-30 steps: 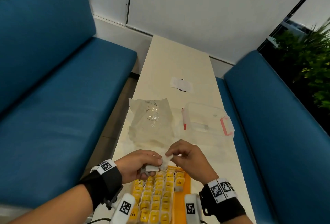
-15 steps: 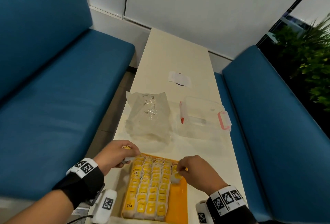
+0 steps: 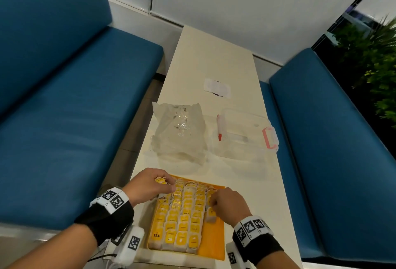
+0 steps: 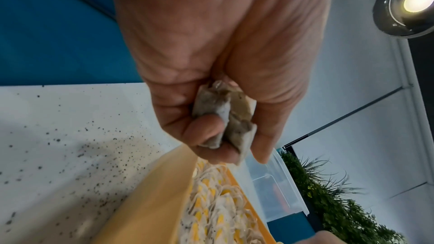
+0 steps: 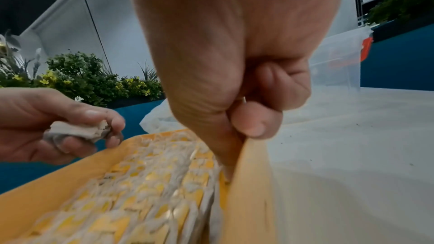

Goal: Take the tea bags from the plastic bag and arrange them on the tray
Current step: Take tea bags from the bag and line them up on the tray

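Where the orange tray (image 3: 211, 238) sits at the near end of the tabletop (image 3: 212, 60), rows of tea bags (image 3: 182, 215) with yellow tags fill its left and middle part; a bare strip remains along its right side.

Left hand (image 3: 147, 185): at the tray's far left corner, fingers (image 4: 204, 131) curled round a small bunch of tea bags (image 4: 225, 116).
Right hand (image 3: 229, 204): over the right end of the rows, thumb and fingers (image 5: 253, 120) pressed together low against the tray's inner right wall; what they pinch is hidden, so a held bag cannot be confirmed.

Plastic bag (image 3: 180, 131): clear, crumpled, lying flat beyond the tray, apart from it.
Clear lidded container (image 3: 244, 133): just right of the bag, with red clips at its two ends.
White paper patch (image 3: 217, 87): farther along the tabletop.
Blue benches (image 3: 64, 118): flanking the tabletop on both sides.
Green plant (image 3: 377, 65): far right.

View notes: the head view shows the full layout, but the backs of the hands cover what they hold. The left wrist view shows the grey paper bags bunched in the left palm, dark specks scattered on the tabletop, and a ceiling lamp (image 4: 406, 3). The right wrist view shows the left hand's bunch (image 5: 77, 131) held above the tray rim, and the tray rows blurred.
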A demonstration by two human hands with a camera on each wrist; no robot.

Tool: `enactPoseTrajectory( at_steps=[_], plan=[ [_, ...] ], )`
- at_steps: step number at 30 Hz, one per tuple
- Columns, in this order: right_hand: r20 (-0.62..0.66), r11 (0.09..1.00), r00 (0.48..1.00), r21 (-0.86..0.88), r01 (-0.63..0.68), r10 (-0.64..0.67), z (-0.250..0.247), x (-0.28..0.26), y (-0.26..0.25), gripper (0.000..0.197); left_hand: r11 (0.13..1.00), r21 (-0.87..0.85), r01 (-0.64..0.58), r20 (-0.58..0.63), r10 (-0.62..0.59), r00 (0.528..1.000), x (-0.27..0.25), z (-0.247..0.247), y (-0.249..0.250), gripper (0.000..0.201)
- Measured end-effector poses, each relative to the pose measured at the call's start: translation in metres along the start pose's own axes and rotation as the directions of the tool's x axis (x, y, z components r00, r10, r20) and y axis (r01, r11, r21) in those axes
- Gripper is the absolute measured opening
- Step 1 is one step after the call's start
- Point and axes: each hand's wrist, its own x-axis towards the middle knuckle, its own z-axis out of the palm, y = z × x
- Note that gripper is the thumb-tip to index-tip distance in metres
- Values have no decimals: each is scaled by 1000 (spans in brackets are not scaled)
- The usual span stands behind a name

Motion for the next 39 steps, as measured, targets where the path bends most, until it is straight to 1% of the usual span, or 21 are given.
enactPoseTrajectory(
  at_steps=[3, 7, 13, 15, 17, 20, 22, 23, 25, 26, 28, 29, 31, 33, 35, 37, 39],
  plan=[
    [-46, 998, 997, 32, -53, 54, 11, 0, 2, 28, 1000, 3, 11, -9, -11, 1000, -1, 1, -1, 5],
    [-89, 990, 989, 90, -107, 115, 14, -2, 2, 25, 1000, -11, 20, -18, -21, 1000, -3, 1, 0, 6],
    [-136, 987, 982, 112, -119, 134, 14, -4, 0, 27, 996, -67, 63, -13, -64, 998, -4, 0, 2, 4],
    [-128, 988, 984, 107, -109, 122, 12, -5, -1, 27, 985, -138, 101, 11, -100, 995, -5, 0, 4, 5],
    [-148, 993, 984, 88, -83, 96, 7, -7, -2, 28, 947, -268, 175, 60, -164, 985, -6, -1, 6, 12],
    [-234, 989, 968, 135, -60, 91, -9, -13, -5, 32, 871, -422, 252, 133, -215, 967, -7, 0, 8, 23],
    [-314, 977, 948, 214, 10, 59, -24, -18, -12, 29, 839, -474, 267, 153, -219, 963, -8, 2, 11, 27],
    [-348, 956, 937, 282, 80, 24, -30, -20, -18, 27, 825, -495, 272, 161, -221, 962, -9, 3, 13, 28],
    [-380, 857, 923, 454, 242, -59, -41, -25, -34, 27, 802, -527, 282, 168, -226, 959, -8, 7, 19, 27],
    [-370, 794, 924, 534, 292, -92, -44, -28, -44, 31, 793, -539, 284, 174, -226, 959, -7, 9, 21, 26],
    [-338, 689, 930, 641, 338, -143, -46, -31, -61, 35, 782, -556, 282, 190, -211, 959, -6, 13, 24, 26],
    [-331, 658, 930, 667, 350, -159, -44, -31, -67, 34, 776, -565, 279, 200, -200, 959, -6, 15, 26, 27],
    [-330, 644, 931, 680, 349, -156, -38, -28, -72, 29, 763, -583, 280, 218, -185, 958, -5, 17, 27, 31],
    [-341, 636, 934, 698, 329, -109, -33, -26, -73, 24, 735, -612, 291, 222, -194, 956, -6, 18, 29, 35],
    [-345, 597, 938, 745, 297, -37, -32, -25, -72, 21, 701, -643, 309, 215, -222, 951, -6, 17, 32, 36],
    [-319, 532, 947, 808, 253, 33, -31, -25, -71, 21, 680, -659, 321, 220, -234, 947, -6, 16, 34, 36],
    [-274, 413, 959, 883, 223, 69, -30, -24, -67, 16, 667, -673, 321, 235, -219, 947, -7, 14, 34, 34]
  ],
)
